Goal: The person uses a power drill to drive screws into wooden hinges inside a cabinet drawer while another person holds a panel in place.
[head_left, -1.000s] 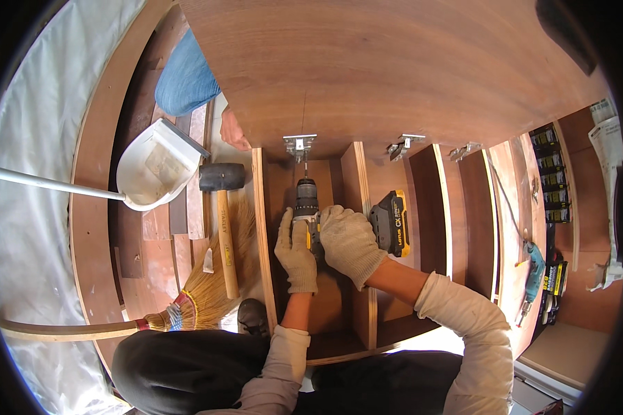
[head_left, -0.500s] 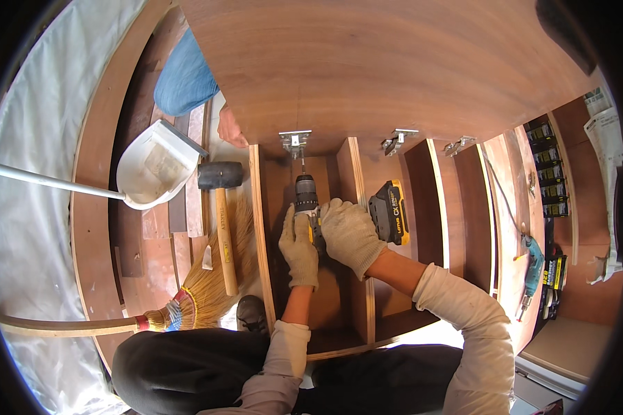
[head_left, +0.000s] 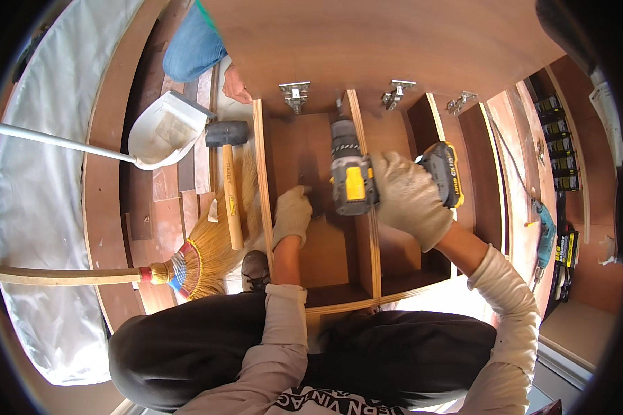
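Gloved right hand (head_left: 410,199) still grips the drill (head_left: 351,176); left hand (head_left: 292,214) has dropped, loosely curled, onto the panel (head_left: 325,249).

Floor (head_left: 156,207): reddish wood planks, partly under a white sheet (head_left: 34,228) at the left. On it lie a rubber mallet (head_left: 228,173) w/ wooden handle, a straw broom (head_left: 201,259) just beside it, bristles prob. touching the handle, and a white dustpan (head_left: 166,131) near the mallet head. Plywood cabinet carcass (head_left: 367,228) stands on the floor too, w/ upright dividers and metal hinge plates (head_left: 295,93) along its top.
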The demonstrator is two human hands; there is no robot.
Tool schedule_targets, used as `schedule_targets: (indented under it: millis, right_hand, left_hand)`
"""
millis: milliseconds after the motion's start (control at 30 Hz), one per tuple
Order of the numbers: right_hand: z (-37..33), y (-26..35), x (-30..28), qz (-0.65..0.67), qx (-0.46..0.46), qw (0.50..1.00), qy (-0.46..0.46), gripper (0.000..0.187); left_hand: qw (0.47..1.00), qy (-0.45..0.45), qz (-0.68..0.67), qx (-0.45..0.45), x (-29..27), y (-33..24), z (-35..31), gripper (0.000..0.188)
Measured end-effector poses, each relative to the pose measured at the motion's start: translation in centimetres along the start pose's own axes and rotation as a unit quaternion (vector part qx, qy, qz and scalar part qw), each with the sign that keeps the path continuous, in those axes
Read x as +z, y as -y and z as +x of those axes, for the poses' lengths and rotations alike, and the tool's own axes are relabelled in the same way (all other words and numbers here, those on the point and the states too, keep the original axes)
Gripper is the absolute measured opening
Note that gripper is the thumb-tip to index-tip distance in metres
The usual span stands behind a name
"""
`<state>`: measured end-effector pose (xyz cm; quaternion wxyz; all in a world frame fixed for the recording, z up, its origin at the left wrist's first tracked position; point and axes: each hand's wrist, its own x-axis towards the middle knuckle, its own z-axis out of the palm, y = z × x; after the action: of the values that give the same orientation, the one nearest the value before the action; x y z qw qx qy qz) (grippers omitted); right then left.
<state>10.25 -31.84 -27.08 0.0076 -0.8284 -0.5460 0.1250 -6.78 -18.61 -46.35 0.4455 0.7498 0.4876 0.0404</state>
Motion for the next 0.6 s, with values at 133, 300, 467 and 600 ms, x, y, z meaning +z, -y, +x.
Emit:
schedule_targets:
  millis: [133,300,467,600]
  right_hand:
    - [-3.0,-2.6,-0.9,0.061,0.01,0.994,-0.091,0.043]
    - [-5.7,-3.6,-1.3,0.056,-0.008,0.989,-0.135,0.056]
    - [-6.7,-3.3,-1.2,0.039,-0.033,0.992,-0.115,0.058]
    - [-5.9,-1.7,-0.7,0.024,-0.068,0.996,-0.048,0.058]
  left_hand:
    - [0.938,0.101,0.327,0.055,-1.0,-3.9,-2.3,0.023]
    - [0.926,0.064,0.37,0.044,3.0,-3.3,-2.1,0.022]
    - [0.934,-0.006,0.349,0.071,6.8,-1.1,-4.5,0.02]
    - [0.943,-0.021,0.324,0.068,6.4,-0.1,-4.3,0.018]
